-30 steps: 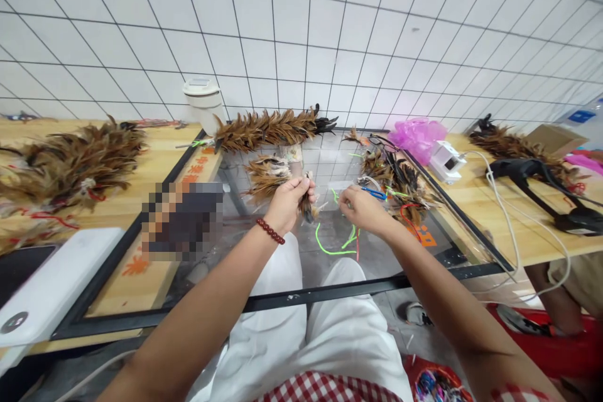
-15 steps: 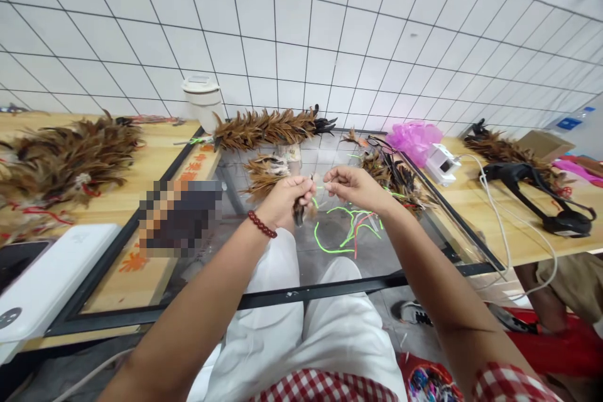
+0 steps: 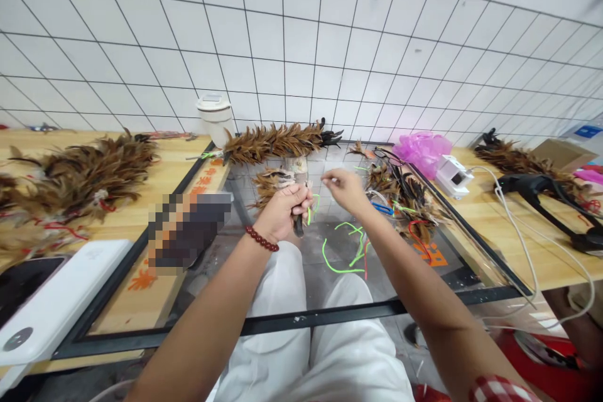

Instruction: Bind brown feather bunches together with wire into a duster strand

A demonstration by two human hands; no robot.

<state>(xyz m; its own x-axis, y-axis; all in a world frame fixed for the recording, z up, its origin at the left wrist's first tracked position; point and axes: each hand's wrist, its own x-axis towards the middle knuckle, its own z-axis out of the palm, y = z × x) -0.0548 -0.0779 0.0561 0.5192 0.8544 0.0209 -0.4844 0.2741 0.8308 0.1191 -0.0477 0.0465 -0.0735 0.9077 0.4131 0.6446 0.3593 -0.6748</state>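
Bare glass runs along the front edge of the black-framed tabletop [image 3: 330, 314], while a feather garland [image 3: 276, 143] lines the far edge and a feather pile [image 3: 409, 195] crowds the right. Unlike half a second ago, the right hand [image 3: 346, 190] stands apart from the left hand [image 3: 285, 207]; I cannot tell whether its bent fingers hold anything. The left pinches a small dark feather [image 3: 298, 226] near mid-table.

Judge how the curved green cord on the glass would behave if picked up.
The curved green cord is probably floppy, since it lies in a loose bend. It looks thin, so likely light. One end lies close to the red cord, so they might catch.
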